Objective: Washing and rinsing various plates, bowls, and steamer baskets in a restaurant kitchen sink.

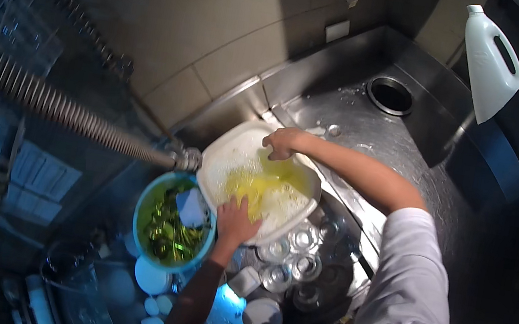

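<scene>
A white plastic basin [219, 155] holds foamy, yellow-tinted liquid [260, 187] in front of me. My left hand [237, 222] reaches over its near left side, fingers spread and their tips at the liquid. At the opposite rim is my right hand [285, 144], its fingers bent down inside the basin. I cannot tell whether it grips anything. Left of the basin stands a round turquoise tub [137, 224] with metal cutlery [166, 234] in greenish liquid. A blue-and-white piece [192, 207] lies on top of the cutlery.
Several clear glasses [303, 240] sit below the basin, with white dishes [262, 316] nearer me. A ribbed hose [69, 109] comes in from the left. Right of the basin is a steel counter [394, 147] with a round opening [390, 95]. A white jug [483, 65] is at upper right.
</scene>
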A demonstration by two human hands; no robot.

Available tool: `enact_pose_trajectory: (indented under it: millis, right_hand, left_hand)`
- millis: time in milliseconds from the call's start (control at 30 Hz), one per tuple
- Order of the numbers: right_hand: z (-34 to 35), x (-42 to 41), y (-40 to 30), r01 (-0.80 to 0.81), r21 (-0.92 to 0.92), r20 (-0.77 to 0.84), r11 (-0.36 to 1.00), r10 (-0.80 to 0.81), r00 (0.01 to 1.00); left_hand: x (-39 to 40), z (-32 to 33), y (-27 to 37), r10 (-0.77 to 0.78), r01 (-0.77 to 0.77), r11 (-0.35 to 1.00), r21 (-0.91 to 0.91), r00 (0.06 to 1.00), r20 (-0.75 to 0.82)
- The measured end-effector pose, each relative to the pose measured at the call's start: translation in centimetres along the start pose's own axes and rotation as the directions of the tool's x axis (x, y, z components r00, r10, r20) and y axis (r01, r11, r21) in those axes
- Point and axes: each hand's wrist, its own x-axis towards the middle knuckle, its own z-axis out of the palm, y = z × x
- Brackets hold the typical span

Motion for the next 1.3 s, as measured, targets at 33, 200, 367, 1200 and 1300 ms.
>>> enact_pose_trajectory:
  millis: [33, 200, 367, 1200, 1300]
  right_hand:
    - [2.3, 1.0, -0.6, -0.089, -0.066, -0.002, 0.994, 0.090, 0.996]
    - [11.6, 3.8, -3.8, -0.252, -0.283, -0.216, 0.925, 0.195, 0.957]
    - [16.1, 2.4, -4.7, -0.379, 0.149, -0.237, 0.913, 0.405, 0.883]
    - [19.8, 6.4, -0.9, 0.133, 0.968, -0.198, 0.215, 0.313, 0.929]
    - [20.4, 7.8, -4.6, 0.321, 0.945, -0.288, 0.060, 0.617, 0.733]
  left_hand:
    - [0.7, -0.3, 0.6, -0.015, 0.013, 1.000, 0.019, 0.993, 0.118]
    - [2.2, -2.2, 0.4, -0.127, 0.089, 0.988, 0.123, 0.927, 0.353]
    - [4.8, -0.1, 0.2, -0.090, 0.090, 0.996, 0.021, 0.895, 0.436]
    - [11.6, 7.6, -4.3, -0.075, 0.301, 0.418, -0.857, 0.952, 0.297]
    - [11.8, 8.0, -4.2, -0.148, 0.220, -0.341, -0.914, 0.948, 0.283]
